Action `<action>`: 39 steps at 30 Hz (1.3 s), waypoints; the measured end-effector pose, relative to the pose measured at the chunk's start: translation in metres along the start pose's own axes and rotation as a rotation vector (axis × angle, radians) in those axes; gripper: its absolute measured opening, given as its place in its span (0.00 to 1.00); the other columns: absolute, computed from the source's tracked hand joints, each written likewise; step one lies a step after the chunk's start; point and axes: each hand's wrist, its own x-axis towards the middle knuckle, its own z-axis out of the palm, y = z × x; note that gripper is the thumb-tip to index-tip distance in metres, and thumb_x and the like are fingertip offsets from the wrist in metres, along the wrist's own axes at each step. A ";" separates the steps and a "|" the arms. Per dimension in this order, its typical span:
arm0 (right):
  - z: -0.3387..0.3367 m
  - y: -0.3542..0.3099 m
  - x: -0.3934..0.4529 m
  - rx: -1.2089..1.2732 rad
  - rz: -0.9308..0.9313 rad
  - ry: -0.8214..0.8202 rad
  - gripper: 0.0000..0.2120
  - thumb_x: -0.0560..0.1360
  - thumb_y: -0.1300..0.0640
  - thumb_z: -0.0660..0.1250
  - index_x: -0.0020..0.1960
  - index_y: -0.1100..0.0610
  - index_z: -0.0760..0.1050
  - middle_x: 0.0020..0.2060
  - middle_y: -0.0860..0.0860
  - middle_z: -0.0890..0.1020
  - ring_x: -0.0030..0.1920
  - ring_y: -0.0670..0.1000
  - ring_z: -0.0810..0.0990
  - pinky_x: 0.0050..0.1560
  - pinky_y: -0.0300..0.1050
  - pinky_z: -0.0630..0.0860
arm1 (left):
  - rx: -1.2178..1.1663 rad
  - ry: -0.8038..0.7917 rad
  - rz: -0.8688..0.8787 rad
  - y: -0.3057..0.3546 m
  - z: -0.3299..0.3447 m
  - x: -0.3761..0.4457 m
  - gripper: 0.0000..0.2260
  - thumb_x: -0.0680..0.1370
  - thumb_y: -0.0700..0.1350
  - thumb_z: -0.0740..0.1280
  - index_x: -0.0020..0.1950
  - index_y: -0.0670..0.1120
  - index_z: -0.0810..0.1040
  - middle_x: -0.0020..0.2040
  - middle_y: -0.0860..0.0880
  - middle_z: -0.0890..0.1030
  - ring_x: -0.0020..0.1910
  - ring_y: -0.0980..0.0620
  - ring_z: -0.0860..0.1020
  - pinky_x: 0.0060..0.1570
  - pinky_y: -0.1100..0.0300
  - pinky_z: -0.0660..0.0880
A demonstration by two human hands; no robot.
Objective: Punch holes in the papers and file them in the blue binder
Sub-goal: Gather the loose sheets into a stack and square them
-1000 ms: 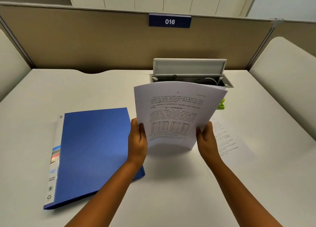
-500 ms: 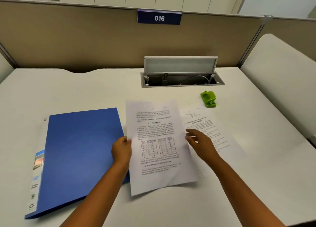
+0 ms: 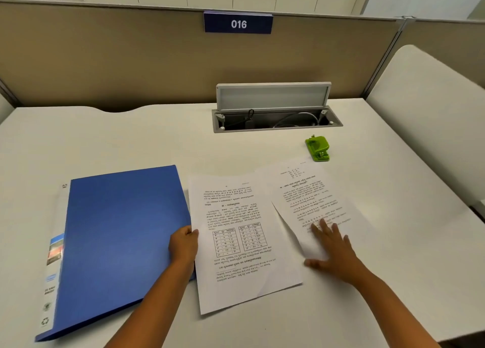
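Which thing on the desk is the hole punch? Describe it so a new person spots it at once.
Start at the open cable tray sunk into the back of the white desk. Just in front of its right end sits the hole punch, beyond the far corner of the right-hand sheet. It is the only bright green object, small and blocky among flat paper and a blue binder.

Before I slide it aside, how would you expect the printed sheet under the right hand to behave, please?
The thin white printed sheet probably flexes easily; its near-left edge already lifts off the white desk. It likely slides readily on that smooth top. Being single and light, it may crumple under the flat right hand.
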 end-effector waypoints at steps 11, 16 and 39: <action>-0.018 -0.068 -0.018 0.501 0.036 0.281 0.22 0.79 0.53 0.55 0.71 0.45 0.55 0.73 0.49 0.60 0.74 0.52 0.56 0.74 0.52 0.51 | 0.041 -0.026 0.013 0.002 -0.002 -0.001 0.07 0.78 0.39 0.60 0.42 0.39 0.75 0.40 0.44 0.78 0.42 0.44 0.76 0.46 0.51 0.76; 0.002 -0.122 -0.030 0.269 -0.171 0.178 0.28 0.75 0.36 0.46 0.73 0.43 0.50 0.65 0.36 0.50 0.71 0.41 0.48 0.72 0.42 0.43 | 0.057 -0.035 0.016 0.000 -0.004 -0.001 0.06 0.78 0.39 0.60 0.44 0.41 0.76 0.43 0.44 0.79 0.45 0.43 0.78 0.49 0.49 0.77; 0.070 -0.194 -0.041 -0.127 -0.250 0.064 0.44 0.67 0.28 0.32 0.71 0.50 0.63 0.71 0.48 0.67 0.71 0.50 0.65 0.72 0.50 0.40 | -0.085 -0.052 0.040 0.005 -0.004 -0.005 0.11 0.79 0.43 0.60 0.36 0.47 0.73 0.41 0.46 0.79 0.43 0.45 0.77 0.47 0.51 0.76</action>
